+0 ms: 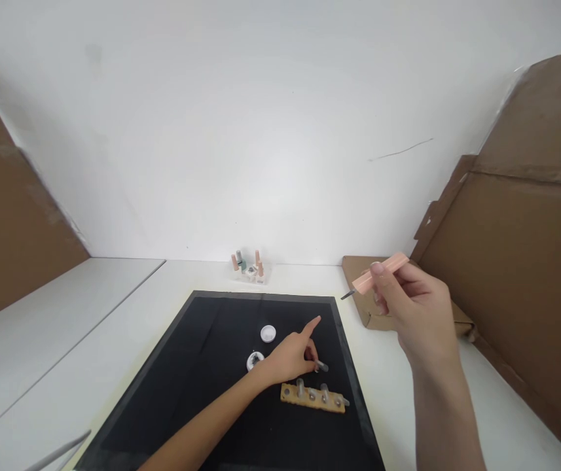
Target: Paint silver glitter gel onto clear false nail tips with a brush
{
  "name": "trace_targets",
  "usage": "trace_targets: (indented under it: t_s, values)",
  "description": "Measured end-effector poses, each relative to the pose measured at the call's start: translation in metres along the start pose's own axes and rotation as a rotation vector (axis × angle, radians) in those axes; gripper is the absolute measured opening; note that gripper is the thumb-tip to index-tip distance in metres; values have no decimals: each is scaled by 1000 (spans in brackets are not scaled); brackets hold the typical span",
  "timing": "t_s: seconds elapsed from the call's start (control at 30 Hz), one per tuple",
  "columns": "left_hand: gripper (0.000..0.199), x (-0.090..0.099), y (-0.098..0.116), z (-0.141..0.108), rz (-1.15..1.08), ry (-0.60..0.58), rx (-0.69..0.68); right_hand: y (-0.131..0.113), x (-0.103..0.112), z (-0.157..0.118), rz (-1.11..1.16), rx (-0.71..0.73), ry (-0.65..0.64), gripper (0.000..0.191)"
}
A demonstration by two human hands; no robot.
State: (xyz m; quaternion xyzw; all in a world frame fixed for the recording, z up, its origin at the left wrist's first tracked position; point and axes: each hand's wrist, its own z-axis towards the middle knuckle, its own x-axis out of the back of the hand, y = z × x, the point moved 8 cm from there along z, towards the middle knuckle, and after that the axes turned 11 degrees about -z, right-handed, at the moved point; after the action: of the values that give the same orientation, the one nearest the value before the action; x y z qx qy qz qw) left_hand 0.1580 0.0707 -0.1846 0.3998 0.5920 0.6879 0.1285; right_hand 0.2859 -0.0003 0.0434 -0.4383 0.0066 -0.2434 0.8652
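Observation:
My right hand [420, 304] is raised over the right side and closed around a peach-coloured nail polish brush cap [395, 263]. Its dark bristle tip points down to the left, apart from everything else. Low over the black mat [201, 366], my left hand [290, 356] pinches a small translucent grey piece, like a false nail tip [323, 366], with the index finger stretched out. Just in front of that hand lies a yellowish strip stand [304, 400] with round studs and several clear nail tips on it. My left wrist partly covers a small white jar [254, 360] with dark contents.
A round white lid [268, 334] lies on the mat behind the jar. Against the white wall stands a clear tray [245, 278] of small bottles with peach and grey caps. A flat cardboard box [376, 319] sits at the right, and cardboard panels [530, 242] flank both sides.

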Motion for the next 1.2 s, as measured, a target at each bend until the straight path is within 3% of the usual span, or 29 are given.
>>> trace_targets:
  t_s: [0.17,0.4,0.63,0.77,1.0,1.1,1.2]
  values:
    - [101,10,6,-6,12,24,-20,0,-3,2,0,-8,-13,34]
    - [102,0,1,2,51,9,2,1,-5,4,-2,-21,-17,36]
    - [83,0,6,7,-64,39,-22,2,-6,2,-15,-19,-14,36]
    - [71,30,25,0,-280,153,-76,2,-6,3,-23,-22,-14,34]
    - [39,118,82,-32,-700,447,-182,-3,-13,4,-26,-18,-40,34]
    - [25,127,100,-45,-833,453,-173,-9,-17,2,-31,-1,-61,34]
    - [24,119,112,-50,-949,388,-135,-14,-18,-1,-34,33,-46,32]
